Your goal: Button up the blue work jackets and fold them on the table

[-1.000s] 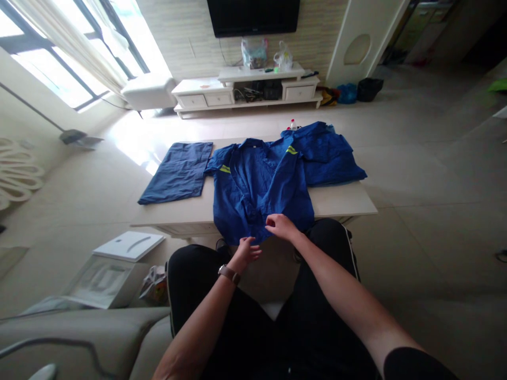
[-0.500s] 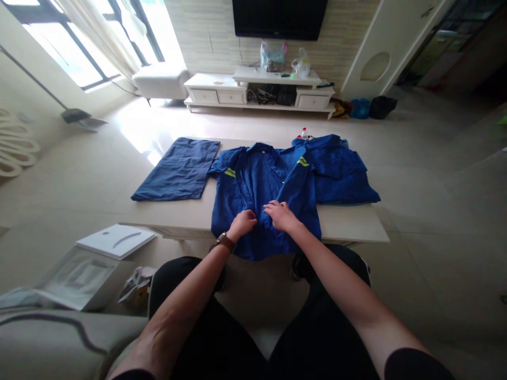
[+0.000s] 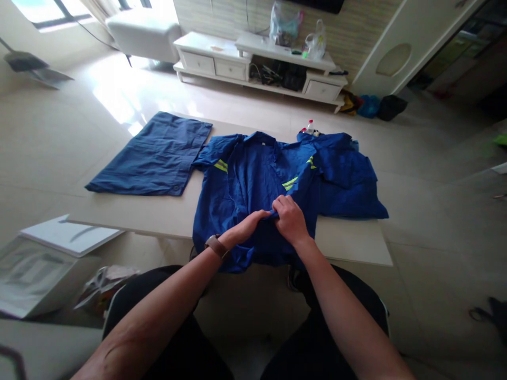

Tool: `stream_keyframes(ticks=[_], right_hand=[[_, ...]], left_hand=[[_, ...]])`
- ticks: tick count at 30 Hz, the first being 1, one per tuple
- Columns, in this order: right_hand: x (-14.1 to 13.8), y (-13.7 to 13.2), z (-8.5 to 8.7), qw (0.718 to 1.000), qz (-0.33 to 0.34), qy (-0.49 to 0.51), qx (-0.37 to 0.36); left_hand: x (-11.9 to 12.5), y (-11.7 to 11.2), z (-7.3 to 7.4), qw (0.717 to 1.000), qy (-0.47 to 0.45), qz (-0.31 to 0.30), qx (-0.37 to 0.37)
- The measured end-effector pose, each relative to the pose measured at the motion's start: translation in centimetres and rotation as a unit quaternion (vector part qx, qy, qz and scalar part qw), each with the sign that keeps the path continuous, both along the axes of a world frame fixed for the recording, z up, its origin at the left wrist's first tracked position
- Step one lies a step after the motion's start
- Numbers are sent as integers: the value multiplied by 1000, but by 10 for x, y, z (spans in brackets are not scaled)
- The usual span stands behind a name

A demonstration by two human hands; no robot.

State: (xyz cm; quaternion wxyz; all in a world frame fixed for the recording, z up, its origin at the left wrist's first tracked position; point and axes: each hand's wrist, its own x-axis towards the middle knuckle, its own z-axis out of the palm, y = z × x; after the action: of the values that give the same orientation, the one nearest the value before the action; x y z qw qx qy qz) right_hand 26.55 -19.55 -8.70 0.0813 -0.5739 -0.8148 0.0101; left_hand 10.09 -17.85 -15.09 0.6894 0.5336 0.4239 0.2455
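Note:
A blue work jacket [image 3: 253, 174] with yellow-green reflective strips lies spread open on the white table [image 3: 162, 214], collar at the far side and hem hanging over the near edge. My left hand [image 3: 250, 226] is closed on the fabric of the front, near the jacket's middle. Right beside it, my right hand [image 3: 290, 216] pinches the same front edge with curled fingers. The two hands almost touch, and the cloth between them is lifted a little. What exactly the fingertips grip, an edge or a fastening, is hidden.
Folded greyish-blue trousers [image 3: 152, 153] lie on the table's left. A darker blue folded garment [image 3: 348, 177] is at the right, with a red-capped bottle [image 3: 310, 125] behind it. A white box [image 3: 47, 264] stands on the floor at left. A TV cabinet [image 3: 233, 66] is beyond.
My hands have come together at the jacket's front; the right now grips cloth it earlier only rested on. The left front has been drawn toward the middle. The view has tilted down.

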Motion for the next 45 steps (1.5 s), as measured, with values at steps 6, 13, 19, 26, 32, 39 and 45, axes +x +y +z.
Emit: stream_keyframes(ticks=[6, 13, 19, 26, 32, 39, 45], right_hand=[[46, 6, -2, 986, -16, -49, -159], [75, 20, -11, 941, -75, -50, -327], [39, 20, -26, 991, -81, -81, -65], [39, 25, -52, 963, -157, -160, -152], [71, 31, -53, 966, -178, -122, -145], [72, 40, -31, 963, -257, 77, -21], [28, 45, -30, 948, -116, 298, 14]], left_hand=[[8, -14, 11, 983, 65, -172, -14], [26, -39, 0, 955, 123, -265, 45], [40, -55, -3, 928, 193, -273, 163], [36, -56, 1, 912, 217, -287, 197], [26, -54, -1, 931, 182, -242, 203], [24, -56, -2, 939, 179, -221, 195], [20, -54, -4, 944, 162, -235, 166]])
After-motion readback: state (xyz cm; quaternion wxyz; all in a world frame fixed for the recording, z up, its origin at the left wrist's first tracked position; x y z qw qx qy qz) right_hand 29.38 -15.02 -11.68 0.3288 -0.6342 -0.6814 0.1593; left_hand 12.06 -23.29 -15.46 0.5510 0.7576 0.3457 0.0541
